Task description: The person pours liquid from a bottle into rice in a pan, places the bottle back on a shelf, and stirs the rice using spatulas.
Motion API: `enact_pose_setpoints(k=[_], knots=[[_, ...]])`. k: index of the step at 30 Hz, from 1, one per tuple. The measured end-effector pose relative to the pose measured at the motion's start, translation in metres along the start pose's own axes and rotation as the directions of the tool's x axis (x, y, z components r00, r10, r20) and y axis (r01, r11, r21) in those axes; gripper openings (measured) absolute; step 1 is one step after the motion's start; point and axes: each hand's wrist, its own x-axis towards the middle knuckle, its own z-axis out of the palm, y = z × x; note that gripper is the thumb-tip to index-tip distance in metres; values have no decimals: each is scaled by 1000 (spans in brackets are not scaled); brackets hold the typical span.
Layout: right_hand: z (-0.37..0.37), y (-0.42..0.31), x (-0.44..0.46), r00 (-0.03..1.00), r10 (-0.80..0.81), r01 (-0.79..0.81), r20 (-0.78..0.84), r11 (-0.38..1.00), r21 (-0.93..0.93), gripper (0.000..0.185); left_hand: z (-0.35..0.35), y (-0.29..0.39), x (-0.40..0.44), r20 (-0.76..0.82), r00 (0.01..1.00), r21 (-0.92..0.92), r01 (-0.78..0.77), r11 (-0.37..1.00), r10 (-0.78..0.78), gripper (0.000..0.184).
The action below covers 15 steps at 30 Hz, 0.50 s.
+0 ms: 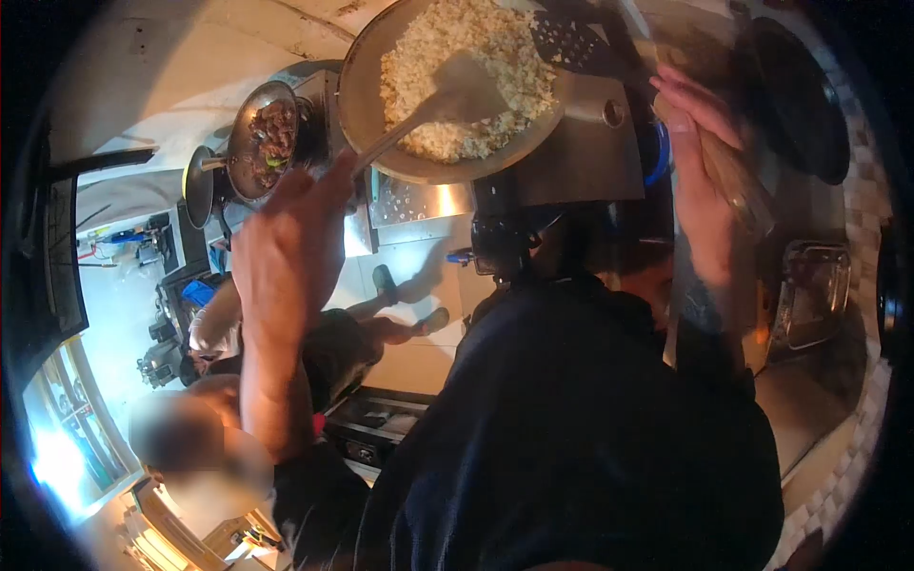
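Note:
A wide wok [353, 105] holds a heap of fried rice [466, 57]. My left hand [290, 233] is closed round the handle of a wooden spatula [466, 90], whose blurred blade is over the rice. At the wok's right side, a black slotted turner [576, 43] has its perforated head against the rice edge. My right hand [706, 171] is closed on a wooden handle [733, 176], which seems to belong to the turner; the join is not clear.
Left of the wok, a smaller pan [240, 157] holds dark cooked meat [273, 131]. A steel surface [419, 200] with scattered rice grains adjoins the wok. A dark round pan [800, 100] and a clear dish [812, 290] are at right. Another person [328, 352] is at left.

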Motion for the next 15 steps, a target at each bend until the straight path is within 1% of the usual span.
enact_pose_setpoints(k=[1, 2, 4, 5, 7, 8, 10, 11, 12, 14, 15], knots=[[2, -7, 3, 999, -30, 30, -30, 999, -23, 19, -10, 8, 12, -26, 999, 52, -44, 998, 45, 28], [2, -11, 4, 996, -58, 55, -61, 997, -46, 17, -16, 13, 23, -46, 989, 105, -133, 986, 138, 24], [0, -10, 1, 993, -41, 36, -110, 998, -42, 19, -26, 26, 43, -69, 939, 223, -315, 922, 337, 17], [-3, -10, 0, 990, -31, 25, -139, 999, -41, 19, -34, 37, 51, 11, 925, 284, -368, 886, 380, 19], [-8, -9, -7, 973, 74, -49, -220, 992, 120, 19, -44, 66, 65, 181, 877, 386, -480, 788, 445, 25], [-11, -7, -11, 958, 133, -82, -255, 976, 201, 19, -40, 80, 70, 225, 832, 433, -551, 714, 506, 22], [-19, 0, -19, 927, 235, -172, -293, 959, 227, 19, -29, 113, 69, 276, 721, 587, -650, 483, 635, 19], [-7, 11, -26, 906, 287, -215, -310, 945, 247, 19, -2, 127, 82, 367, 748, 500, -660, 560, 554, 17], [-7, 14, -29, 890, 316, -219, -330, 929, 297, 19, 13, 142, 99, 461, 753, 410, -651, 639, 470, 16], [-3, 20, -34, 857, 372, -221, -357, 891, 397, 18, 41, 129, 121, 374, 823, 397, -560, 728, 429, 14], [-3, 23, -35, 866, 336, -192, -371, 907, 375, 18, 49, 119, 131, 332, 853, 381, -511, 771, 402, 13]])
